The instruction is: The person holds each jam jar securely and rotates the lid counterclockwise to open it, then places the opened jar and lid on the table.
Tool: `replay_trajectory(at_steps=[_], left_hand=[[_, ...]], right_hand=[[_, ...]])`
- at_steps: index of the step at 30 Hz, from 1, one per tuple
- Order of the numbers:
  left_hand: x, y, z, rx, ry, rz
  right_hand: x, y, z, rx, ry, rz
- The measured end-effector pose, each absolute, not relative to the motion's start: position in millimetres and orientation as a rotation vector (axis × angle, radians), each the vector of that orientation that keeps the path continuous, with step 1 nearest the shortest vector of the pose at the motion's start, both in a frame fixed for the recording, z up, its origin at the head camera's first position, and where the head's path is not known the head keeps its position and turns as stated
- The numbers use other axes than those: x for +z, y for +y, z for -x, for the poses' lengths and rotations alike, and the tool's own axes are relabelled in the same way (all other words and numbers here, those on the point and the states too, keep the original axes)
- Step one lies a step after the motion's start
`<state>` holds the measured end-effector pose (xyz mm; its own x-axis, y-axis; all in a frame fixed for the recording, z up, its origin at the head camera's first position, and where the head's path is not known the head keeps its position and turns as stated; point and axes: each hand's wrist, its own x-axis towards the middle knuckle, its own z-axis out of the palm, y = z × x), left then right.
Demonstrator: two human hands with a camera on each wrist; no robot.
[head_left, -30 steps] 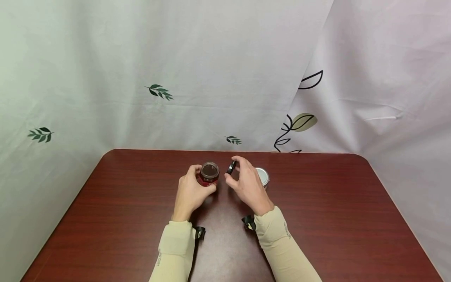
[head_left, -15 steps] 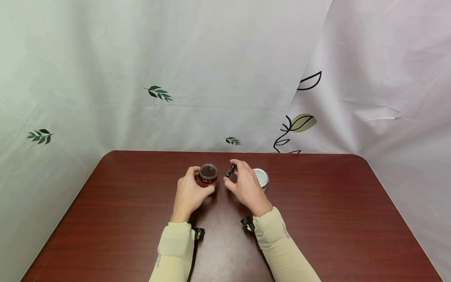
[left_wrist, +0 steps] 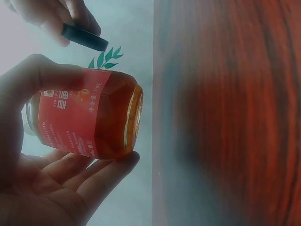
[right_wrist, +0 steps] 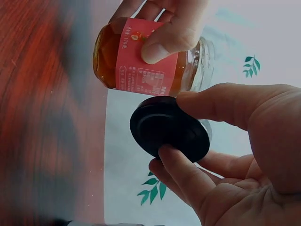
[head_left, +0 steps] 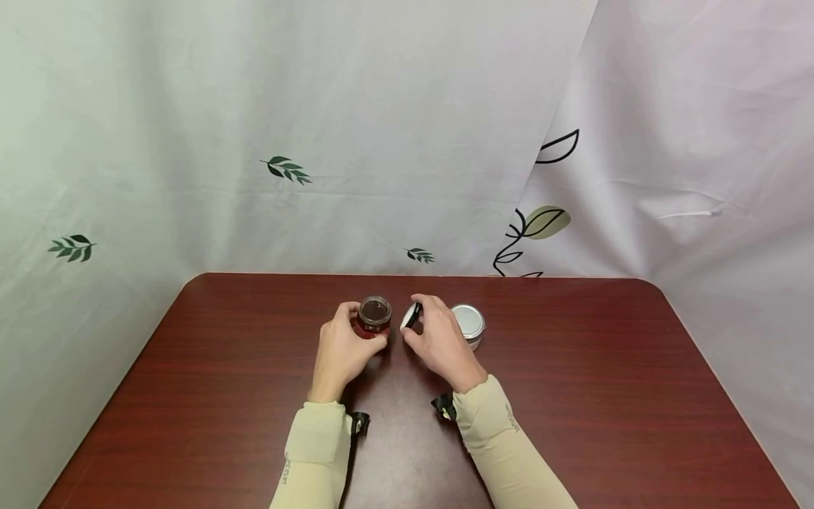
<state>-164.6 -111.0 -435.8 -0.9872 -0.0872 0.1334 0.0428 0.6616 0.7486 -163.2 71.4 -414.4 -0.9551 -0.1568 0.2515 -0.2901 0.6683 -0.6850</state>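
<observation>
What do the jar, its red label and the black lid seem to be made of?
Jar: probably glossy glass; its faceted walls are see-through. Label: likely matte paper or film, printed and wrapped round. Black lid: smooth with a faint sheen, perhaps painted metal or plastic.

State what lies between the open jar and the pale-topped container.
In the head view, the right hand and the black lid it pinches lie between them.

Red-labelled jar [right_wrist: 129, 59], black lid [right_wrist: 157, 125], wood-grained reddish table [head_left: 222, 382], perhaps silvery-topped container [head_left: 468, 321]
</observation>
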Motion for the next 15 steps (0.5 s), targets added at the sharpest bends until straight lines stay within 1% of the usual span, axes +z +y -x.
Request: replay_trajectory(at_steps=[15], left_hand=[[-437.1, -109.7, 166.0, -1.221, -2.726, -0.048]], right_hand=[[-418.1, 69.5, 163.8, 1.086, -2.789, -0.374]])
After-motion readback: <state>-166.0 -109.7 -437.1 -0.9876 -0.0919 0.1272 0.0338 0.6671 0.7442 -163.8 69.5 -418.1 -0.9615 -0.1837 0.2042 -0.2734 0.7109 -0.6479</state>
